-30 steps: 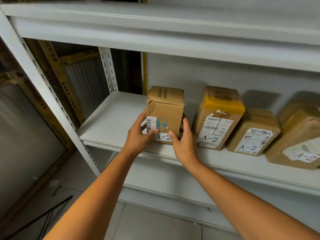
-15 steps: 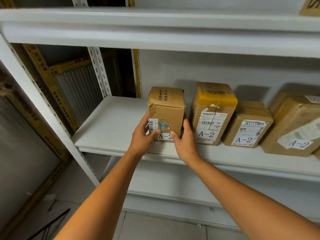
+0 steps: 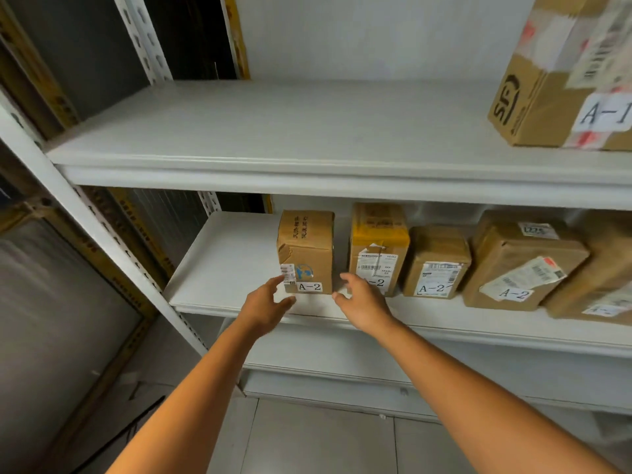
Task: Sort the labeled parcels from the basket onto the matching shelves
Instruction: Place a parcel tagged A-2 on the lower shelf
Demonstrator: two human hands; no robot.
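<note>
A small brown parcel labelled A-2 (image 3: 306,251) stands upright on the middle white shelf (image 3: 225,268), leftmost in a row of A-2 parcels. My left hand (image 3: 270,304) hovers just in front of its lower left corner, fingers apart, holding nothing. My right hand (image 3: 360,299) is open at the parcel's lower right, a little off it, partly covering the label of the yellow-taped A-2 parcel (image 3: 378,241). Further right stand two more A-2 parcels (image 3: 436,261) (image 3: 519,265). The basket is out of view.
The upper shelf (image 3: 273,131) bears one A-1 parcel (image 3: 561,80) at the far right. A perforated white upright (image 3: 102,227) runs down the left side. A lower shelf (image 3: 325,374) and tiled floor (image 3: 307,439) lie below. Another parcel (image 3: 602,289) shows at the right edge.
Both hands have let go of the leftmost A-2 parcel and drawn back slightly. The view has tilted up, bringing the upper shelf and A-1 parcel into sight.
</note>
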